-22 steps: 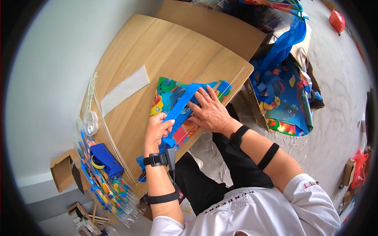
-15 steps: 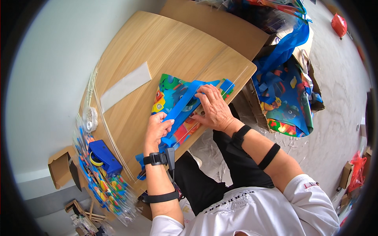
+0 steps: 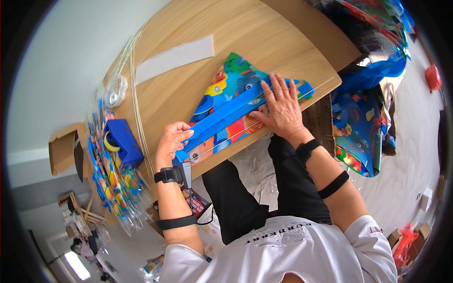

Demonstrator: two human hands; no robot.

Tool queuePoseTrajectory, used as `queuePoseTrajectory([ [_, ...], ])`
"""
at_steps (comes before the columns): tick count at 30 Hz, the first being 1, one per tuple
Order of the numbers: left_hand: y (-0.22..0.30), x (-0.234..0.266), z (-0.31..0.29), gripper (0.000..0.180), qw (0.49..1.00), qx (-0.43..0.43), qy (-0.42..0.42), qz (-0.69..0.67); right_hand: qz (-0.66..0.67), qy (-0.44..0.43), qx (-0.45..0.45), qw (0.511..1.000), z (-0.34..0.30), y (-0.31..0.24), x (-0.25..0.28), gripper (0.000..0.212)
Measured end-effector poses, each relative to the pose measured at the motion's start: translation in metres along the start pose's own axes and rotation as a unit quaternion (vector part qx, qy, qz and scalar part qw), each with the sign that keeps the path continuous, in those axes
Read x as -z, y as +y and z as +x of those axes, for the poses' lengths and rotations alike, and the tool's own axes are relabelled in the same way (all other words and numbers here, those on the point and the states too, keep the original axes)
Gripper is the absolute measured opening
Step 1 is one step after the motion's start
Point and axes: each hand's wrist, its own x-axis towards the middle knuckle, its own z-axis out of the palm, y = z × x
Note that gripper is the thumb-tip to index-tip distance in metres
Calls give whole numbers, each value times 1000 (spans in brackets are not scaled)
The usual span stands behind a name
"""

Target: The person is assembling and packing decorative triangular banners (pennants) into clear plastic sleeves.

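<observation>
A colourful cartoon-printed sheet [image 3: 236,70], roughly triangular and kite-like, lies folded on the wooden table [image 3: 188,89] near its front edge. Across it runs a long blue fabric strip [image 3: 225,114], stretched out fairly flat. My left hand [image 3: 172,142] pinches the strip's left end between thumb and fingers. Toward the other end, my right hand [image 3: 284,112] rests flat on the strip and sheet, fingers spread. A thin pale rod [image 3: 230,139] lies along the sheet's near side, partly behind my right hand.
A white strip [image 3: 174,59] lies farther back. On the left are thin rods [image 3: 134,99], a blue tape dispenser [image 3: 123,141] and plastic-wrapped printed bundles [image 3: 111,174]. At right, beside the table, an open box holds more printed sheets [image 3: 356,125].
My left hand has drawn the blue strip toward the lower left, and the raised loop now lies flatter. My right hand has flattened out onto it. The whole view has shifted.
</observation>
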Motion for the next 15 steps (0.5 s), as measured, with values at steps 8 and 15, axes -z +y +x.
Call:
queuePoseTrajectory([
  [8,-53,10,0,14,977,-119,120,133,-59,-20,6,998,1,-7,-3,85],
  [15,-42,-1,-5,18,948,-107,174,242,-7,12,102,995,-3,-39,-9,75],
])
